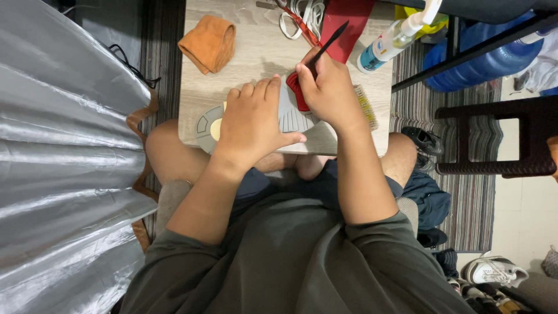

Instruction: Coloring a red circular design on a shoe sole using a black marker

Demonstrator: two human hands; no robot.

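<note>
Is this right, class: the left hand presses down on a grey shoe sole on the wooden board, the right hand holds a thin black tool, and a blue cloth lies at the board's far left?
Not quite. In the head view the cloth is orange, not blue. Everything else stands.

A small pale wooden table [256, 52] carries a grey shoe sole [290, 113] under both hands, an orange cloth [209, 42] beyond the left hand [250, 125], and a spray bottle [386, 43] beyond the right hand [328, 90].
</note>
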